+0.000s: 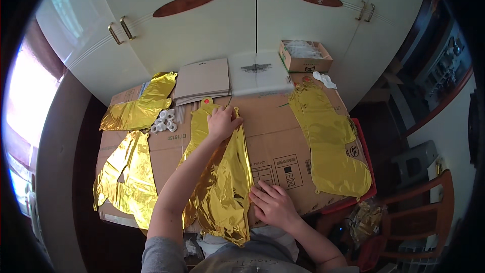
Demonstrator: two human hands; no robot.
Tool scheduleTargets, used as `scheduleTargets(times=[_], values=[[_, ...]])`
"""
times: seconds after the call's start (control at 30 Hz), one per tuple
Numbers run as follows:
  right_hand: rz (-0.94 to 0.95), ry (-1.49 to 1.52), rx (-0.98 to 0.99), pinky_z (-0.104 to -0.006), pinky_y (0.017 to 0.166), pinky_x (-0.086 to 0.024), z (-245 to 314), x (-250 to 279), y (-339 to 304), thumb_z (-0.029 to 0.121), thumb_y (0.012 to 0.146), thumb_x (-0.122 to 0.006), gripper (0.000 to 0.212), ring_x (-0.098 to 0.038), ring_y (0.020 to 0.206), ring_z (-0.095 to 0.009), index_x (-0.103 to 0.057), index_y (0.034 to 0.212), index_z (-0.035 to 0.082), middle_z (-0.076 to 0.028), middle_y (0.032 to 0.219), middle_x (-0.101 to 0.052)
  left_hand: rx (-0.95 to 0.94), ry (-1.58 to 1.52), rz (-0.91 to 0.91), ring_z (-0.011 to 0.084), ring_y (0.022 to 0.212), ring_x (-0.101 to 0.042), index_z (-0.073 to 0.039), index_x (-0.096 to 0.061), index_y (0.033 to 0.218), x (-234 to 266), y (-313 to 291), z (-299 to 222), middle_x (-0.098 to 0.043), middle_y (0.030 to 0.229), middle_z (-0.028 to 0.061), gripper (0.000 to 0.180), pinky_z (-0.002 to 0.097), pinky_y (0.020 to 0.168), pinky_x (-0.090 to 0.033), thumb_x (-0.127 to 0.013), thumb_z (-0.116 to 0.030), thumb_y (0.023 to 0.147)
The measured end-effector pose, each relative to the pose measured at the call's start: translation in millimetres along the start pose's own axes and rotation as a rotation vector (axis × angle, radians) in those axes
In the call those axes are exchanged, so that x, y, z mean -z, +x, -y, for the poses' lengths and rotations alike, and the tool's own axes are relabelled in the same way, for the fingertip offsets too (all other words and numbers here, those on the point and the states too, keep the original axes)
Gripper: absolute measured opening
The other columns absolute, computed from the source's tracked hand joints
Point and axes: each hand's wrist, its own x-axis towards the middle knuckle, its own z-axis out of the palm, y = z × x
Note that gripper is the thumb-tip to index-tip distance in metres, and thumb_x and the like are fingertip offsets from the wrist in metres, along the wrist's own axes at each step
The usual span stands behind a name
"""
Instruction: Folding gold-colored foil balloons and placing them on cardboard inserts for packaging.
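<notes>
At the far left, two loose gold pieces on the brown cardboard [273, 124]: the upper foil piece [144, 105] and, closer to the body, the lower foil piece [136, 159]. Keep the left forearm clear of both. Just right of the upper one, a cluster of small white rolls [164, 121]; best kept out from under any foil, to avoid lumps. Behind, a stack of boards [202, 82].

In the middle, under both arms' reach, the long gold foil [222, 217], running down to the grey shirt [232, 258]: fairly straight along the right edge, wrinkled lower down. Over its upper end, the left hand [224, 123], narrow, with bent fingers; hard to tell pressing from pinching. At its lower right edge, the right hand [274, 206], spread fairly flat with extended fingers, apparently gripping nothing.

Seemingly flattening or squaring a fold at this point. To do so well, anchor the top firmly, then stroke from there toward the body with flat fingers, never nails. Push trapped air out ahead of the palm. Guard against creasing at the near end.

Farther right, the right foil piece [333, 146], well apart; leave undisturbed.
</notes>
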Motion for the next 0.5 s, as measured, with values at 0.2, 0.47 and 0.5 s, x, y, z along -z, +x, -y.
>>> scheduleTargets(times=[0.2, 0.47, 0.5], values=[[0.01, 0.0, -0.005, -0.0391, 0.098, -0.043, -1, 1, 0, 0.019, 0.081, -0.065, 0.031, -0.057, 0.122, -0.024, -0.072, 0.108, 0.007, -0.005, 0.12, -0.067, -0.01, 0.144, -0.1, 0.0291, 0.111, -0.051, -0.01, -0.061, 0.103, -4, 2, -4, -0.055, 0.111, 0.0095, 0.046, 0.0455, 0.089, -0.04, -0.073, -0.046, 0.078], [0.027, 0.022, 0.045, -0.0404, 0.101, -0.043, -5, 5, 4, 0.016, 0.081, -0.065, 0.028, -0.061, 0.115, -0.023, -0.072, 0.107, 0.007, -0.005, 0.116, -0.069, -0.096, 0.2, -0.13, 0.0315, 0.112, -0.05, -0.008, -0.058, 0.11, 9, 2, -10, -0.053, 0.115, 0.013, 0.044, 0.0446, 0.093, -0.039, -0.072, -0.038, 0.081], [0.01, 0.022, 0.049, -0.0409, 0.101, -0.043, -5, 5, 4, 0.016, 0.081, -0.064, 0.027, -0.06, 0.115, -0.023, -0.072, 0.106, 0.006, -0.006, 0.115, -0.069, -0.213, 0.179, -0.136, 0.0321, 0.113, -0.05, -0.007, -0.058, 0.11, 11, -1, -9, -0.052, 0.118, 0.0142, 0.042, 0.0448, 0.094, -0.04, -0.071, -0.035, 0.082]])
